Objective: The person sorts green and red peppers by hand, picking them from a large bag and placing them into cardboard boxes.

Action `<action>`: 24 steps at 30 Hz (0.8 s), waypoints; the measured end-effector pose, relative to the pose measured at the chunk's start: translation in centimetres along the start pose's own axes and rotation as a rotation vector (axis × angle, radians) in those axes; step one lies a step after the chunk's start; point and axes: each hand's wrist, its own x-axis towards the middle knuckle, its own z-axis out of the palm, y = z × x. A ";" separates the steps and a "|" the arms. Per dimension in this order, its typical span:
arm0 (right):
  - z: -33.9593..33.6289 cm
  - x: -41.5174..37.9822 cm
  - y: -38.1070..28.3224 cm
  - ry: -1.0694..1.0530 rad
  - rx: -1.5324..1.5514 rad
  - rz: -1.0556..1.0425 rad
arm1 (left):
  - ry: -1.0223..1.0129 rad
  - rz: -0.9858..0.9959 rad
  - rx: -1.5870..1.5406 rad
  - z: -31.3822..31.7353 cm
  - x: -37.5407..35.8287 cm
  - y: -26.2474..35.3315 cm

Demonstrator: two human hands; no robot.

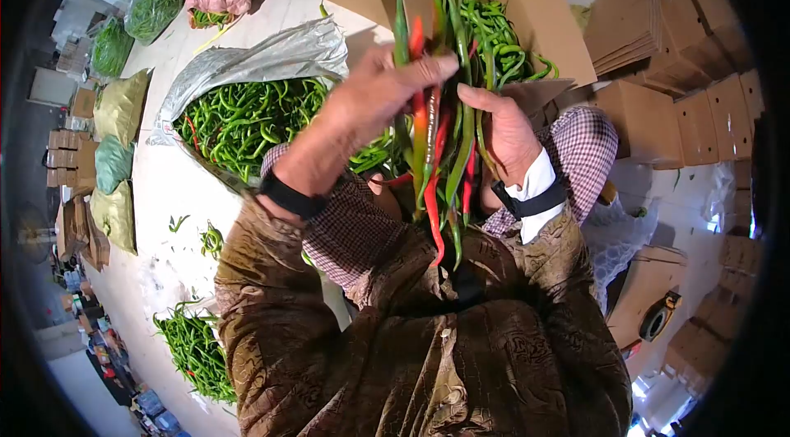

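Heap of long green chili peppers (247, 120) on silvery plastic sheet (271, 54) at left. Left hand (387, 95) and right hand (506, 137) both clamped around upright bunch of long green and red chilies (436, 132), in front of open brown cardboard box (543, 17) holding green chilies.

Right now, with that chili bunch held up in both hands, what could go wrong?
1. Both the left hand and the right hand grip the bunch of chilies near mid-length; the long ends hang free, so a loose red one could slip out.
2. The open cardboard box behind is already heaped with green chilies; more may spill over its flaps.
3. Stray chilies lie on the floor and could get stepped on.
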 end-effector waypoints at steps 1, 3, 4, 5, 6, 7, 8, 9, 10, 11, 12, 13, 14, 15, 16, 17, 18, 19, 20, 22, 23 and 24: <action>-0.3 0.0 0.1 -0.011 -0.003 -0.007 | 0.036 0.018 -0.083 1.1 -0.2 -1.0; -1.6 -0.1 0.7 0.102 -0.153 -0.139 | 0.042 0.102 -0.173 2.1 -0.6 -2.5; -1.2 -0.6 0.9 0.073 -0.160 -0.112 | 0.051 0.188 -0.119 2.4 -0.6 -3.0; -2.4 -0.3 1.7 0.127 -0.213 -0.170 | 0.066 0.269 -0.068 2.6 -0.7 -4.0; -2.9 0.1 2.5 0.141 -0.263 -0.230 | 0.139 0.300 0.086 2.7 -0.6 -5.1; -3.1 0.2 3.1 0.149 -0.311 -0.290 | 0.212 0.330 0.246 3.0 -0.5 -6.0; -3.1 0.1 3.2 0.165 -0.274 -0.233 | 0.245 0.356 0.285 3.3 -1.0 -6.8; -3.2 -0.1 3.4 0.162 -0.271 -0.231 | 0.263 0.360 0.264 3.5 -1.4 -7.3; -3.5 -0.3 3.7 0.153 -0.251 -0.213 | 0.277 0.329 0.179 3.6 -1.7 -7.4; -3.9 -0.6 3.8 0.147 -0.231 -0.194 | 0.290 0.296 0.090 3.9 -2.0 -7.5; -4.9 -1.0 3.6 0.213 -0.277 -0.107 | 0.331 0.289 -0.032 4.1 -2.4 -7.5; -5.0 -1.0 3.5 0.216 -0.278 -0.097 | 0.377 0.281 -0.157 4.3 -2.8 -7.1; -4.9 -1.1 3.6 0.197 -0.237 -0.094 | 0.408 0.143 -0.236 3.6 -3.6 -6.6; -4.8 -1.2 3.7 0.179 -0.193 -0.093 | 0.408 0.169 -0.285 3.0 -3.9 -6.8; -4.5 -1.2 3.8 0.181 -0.190 -0.086 | 0.394 0.184 -0.363 2.8 -4.1 -7.4; -4.2 -1.2 3.9 0.139 -0.184 -0.102 | 0.380 0.201 -0.442 2.7 -4.2 -8.0; -3.9 -1.1 3.9 0.096 -0.179 -0.117 | 0.388 0.198 -0.446 2.8 -4.4 -8.5; -3.8 -1.0 4.0 0.051 -0.175 -0.130 | 0.330 0.094 -0.616 3.2 -4.6 -8.9; -4.2 -1.1 4.1 0.044 -0.195 -0.135 | 0.269 -0.011 -0.786 3.5 -4.9 -9.3; -5.9 -0.9 4.1 -0.029 -0.123 -0.038 | 0.261 -0.051 -0.886 3.7 -5.6 -11.7; -6.2 -0.9 4.1 -0.102 -0.049 0.049 | 0.244 -0.089 -0.982 3.7 -6.2 -13.4; -6.4 -1.2 4.0 -0.111 -0.050 0.077 | 0.201 -0.049 -1.015 3.7 -6.9 -15.5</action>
